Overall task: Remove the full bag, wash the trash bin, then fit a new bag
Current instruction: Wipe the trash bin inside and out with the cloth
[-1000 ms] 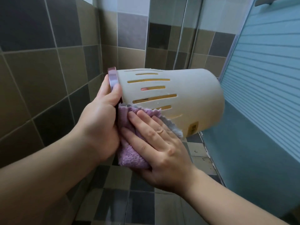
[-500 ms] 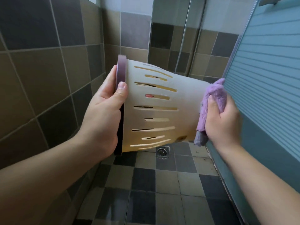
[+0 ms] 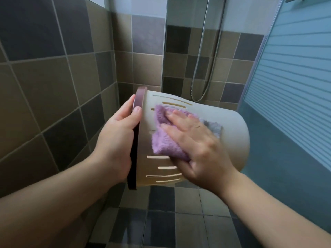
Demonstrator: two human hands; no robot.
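Note:
A cream trash bin (image 3: 231, 133) with slotted sides and a dark purple rim is held sideways in the air, its base pointing right. My left hand (image 3: 118, 140) grips the rim, thumb over the edge. My right hand (image 3: 197, 144) lies flat on the bin's side and presses a purple cloth (image 3: 164, 133) against it, fingers spread toward the rim. The bin's opening faces left and its inside is hidden. No bag is in view.
Brown and grey tiled walls (image 3: 44, 90) close in on the left and behind. A shower hose (image 3: 204, 72) hangs on the back wall. A ribbed glass shower door (image 3: 295, 77) stands on the right. Below is a checkered tile floor (image 3: 179, 221).
My right hand with the cloth has moved from the bin's base back onto its side near the rim. The bin has stayed sideways in my left hand.

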